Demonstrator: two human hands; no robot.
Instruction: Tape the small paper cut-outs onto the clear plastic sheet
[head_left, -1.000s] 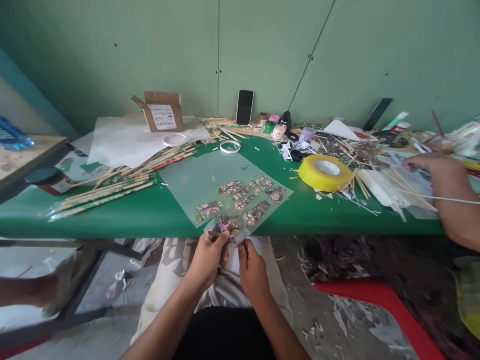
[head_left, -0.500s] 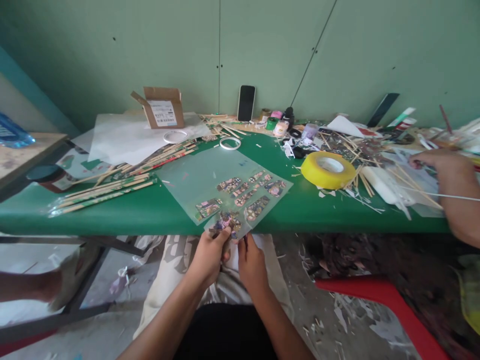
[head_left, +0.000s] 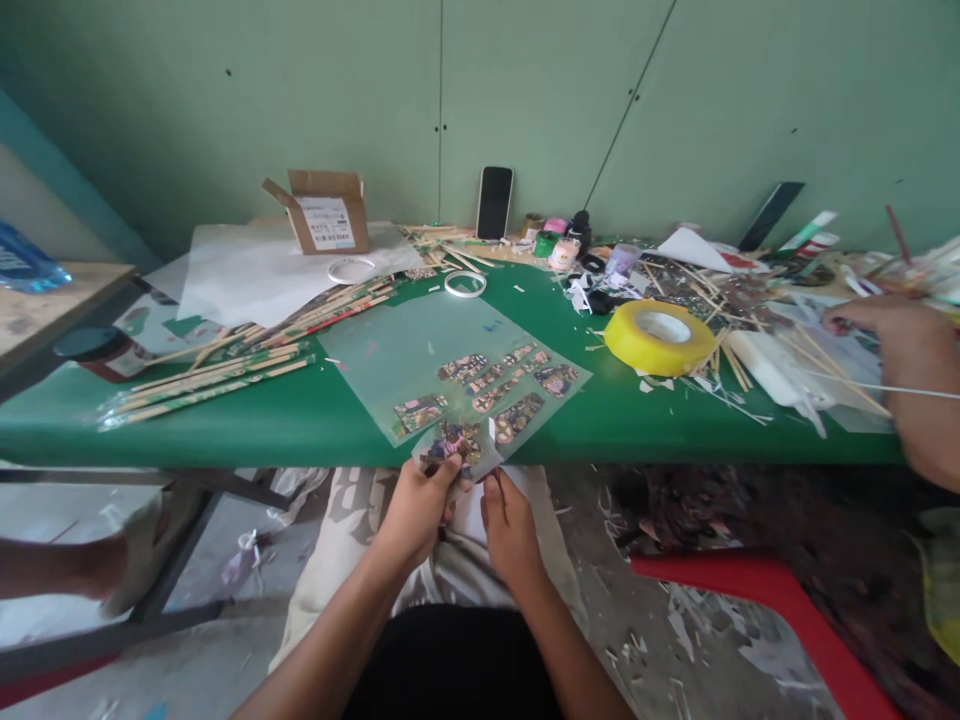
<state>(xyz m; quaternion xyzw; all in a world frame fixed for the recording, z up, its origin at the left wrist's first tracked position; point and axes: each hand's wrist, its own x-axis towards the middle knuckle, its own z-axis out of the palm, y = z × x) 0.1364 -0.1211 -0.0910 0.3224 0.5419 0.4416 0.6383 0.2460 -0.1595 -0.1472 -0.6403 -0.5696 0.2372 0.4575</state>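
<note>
A clear plastic sheet (head_left: 409, 350) carrying several small printed picture pieces lies on the green table (head_left: 300, 425), its near corner hanging over the front edge. My left hand (head_left: 416, 505) pinches that overhanging corner, fingers closed on a printed piece (head_left: 450, 445). My right hand (head_left: 508, 520) is closed just right of it, below the table edge, gripping something thin and dark that I cannot make out.
A yellow tape roll (head_left: 658, 337) sits right of the sheet amid loose wooden sticks. A bundle of sticks (head_left: 225, 365), white paper, a cardboard box (head_left: 326, 212) and a phone (head_left: 494, 203) lie farther back. Another person's hand (head_left: 892, 330) works at the right; a red chair (head_left: 757, 590) stands below.
Both my hands have stayed at the sheet's near corner with only small finger shifts. The view has tilted slightly; the other person's hand has drifted a little right.
</note>
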